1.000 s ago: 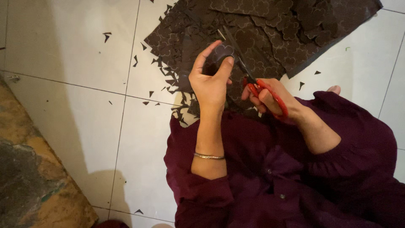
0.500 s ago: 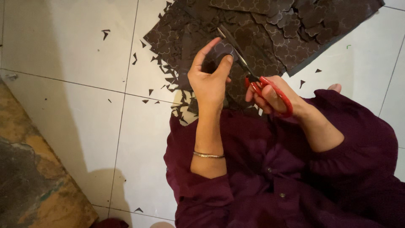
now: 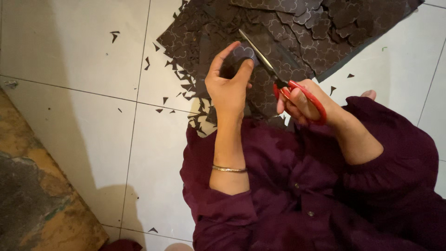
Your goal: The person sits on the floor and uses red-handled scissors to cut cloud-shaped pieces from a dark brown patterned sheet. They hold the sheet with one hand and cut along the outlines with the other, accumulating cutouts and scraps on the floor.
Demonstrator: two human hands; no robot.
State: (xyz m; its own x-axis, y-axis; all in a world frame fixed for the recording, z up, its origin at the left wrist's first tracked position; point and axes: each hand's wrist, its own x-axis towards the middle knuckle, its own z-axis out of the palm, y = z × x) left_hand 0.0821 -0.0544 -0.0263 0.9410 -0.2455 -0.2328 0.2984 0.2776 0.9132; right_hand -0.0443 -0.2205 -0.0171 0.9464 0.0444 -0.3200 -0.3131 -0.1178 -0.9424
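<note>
White floor tiles (image 3: 69, 56) lie peppered with dark scraps (image 3: 186, 86). Over them, the left hand (image 3: 228, 88) pinches a small dark cutout (image 3: 240, 52) between thumb and fingers. The right hand (image 3: 302, 100) is wrapped through red scissors (image 3: 283, 81), blades nearly together at the piece's edge. It looks like mid-trim around the outline. Patterned sheet (image 3: 297, 28) spreads beyond; worn brown slab (image 3: 32, 186) at left.
</note>
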